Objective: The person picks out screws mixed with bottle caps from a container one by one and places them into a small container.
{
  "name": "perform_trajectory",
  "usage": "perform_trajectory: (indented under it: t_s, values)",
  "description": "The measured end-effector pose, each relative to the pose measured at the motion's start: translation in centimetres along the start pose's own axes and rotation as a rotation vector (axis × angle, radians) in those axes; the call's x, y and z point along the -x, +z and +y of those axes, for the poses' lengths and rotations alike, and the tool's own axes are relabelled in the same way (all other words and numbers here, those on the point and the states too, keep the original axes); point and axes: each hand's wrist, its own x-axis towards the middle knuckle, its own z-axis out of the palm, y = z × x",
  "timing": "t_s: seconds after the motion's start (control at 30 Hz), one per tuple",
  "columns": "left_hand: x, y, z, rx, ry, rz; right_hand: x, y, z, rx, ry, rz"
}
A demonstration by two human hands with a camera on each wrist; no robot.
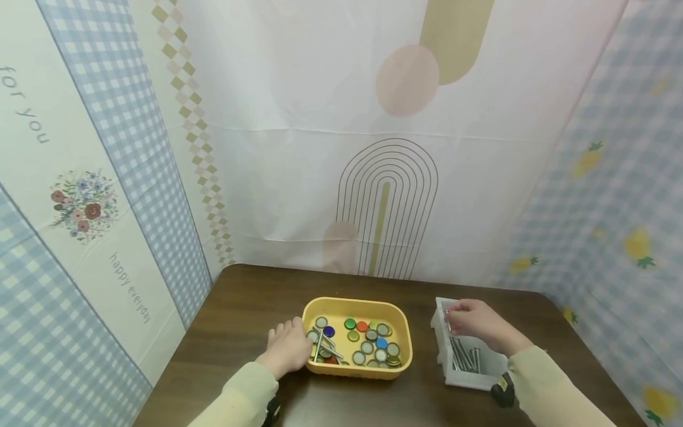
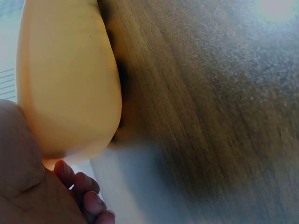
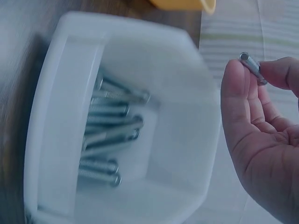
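Note:
My right hand [image 1: 475,320] pinches a short silver metal bolt [image 3: 252,67] between thumb and fingertips, above the far end of a white plastic bin [image 1: 469,378]. More silver bolts [image 3: 110,119], some with visible threads, lie in a heap in that bin. My left hand [image 1: 290,347] rests against the left end of a yellow plastic tub [image 1: 354,372], its fingers loosely bent in the left wrist view. Colored and silver bottle caps [image 1: 367,348] are spread over the tub's floor. Several bolts [image 1: 322,346] lie among the caps at its left end.
Both containers stand on a dark brown wooden table [image 1: 256,290], the yellow tub left of the white bin with a gap between them. A patterned white curtain [image 1: 288,196] hangs behind the table, and checked cloth [image 1: 565,237] is on the right.

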Motion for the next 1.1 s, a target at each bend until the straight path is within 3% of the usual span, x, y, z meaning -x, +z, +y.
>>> perform_trajectory:
  t_s: [0.1, 0.23, 0.6, 1.1]
  values:
    - [-0.1, 0.1, -0.1, -0.007, 0.000, 0.002, 0.2, -0.6, 0.6, -0.002, 0.031, 0.016]
    - [-0.1, 0.1, -0.1, -0.012, 0.000, -0.002, 0.1, -0.9, 1.5, 0.090, 0.059, 0.034]
    - [-0.3, 0.4, 0.0, -0.014, 0.006, 0.006, -0.1, 0.9, 3.5, 0.315, 0.049, 0.031]
    - [-0.1, 0.1, 0.1, -0.009, -0.001, 0.010, -0.4, 1.8, 4.5, 0.399, 0.079, 0.024]
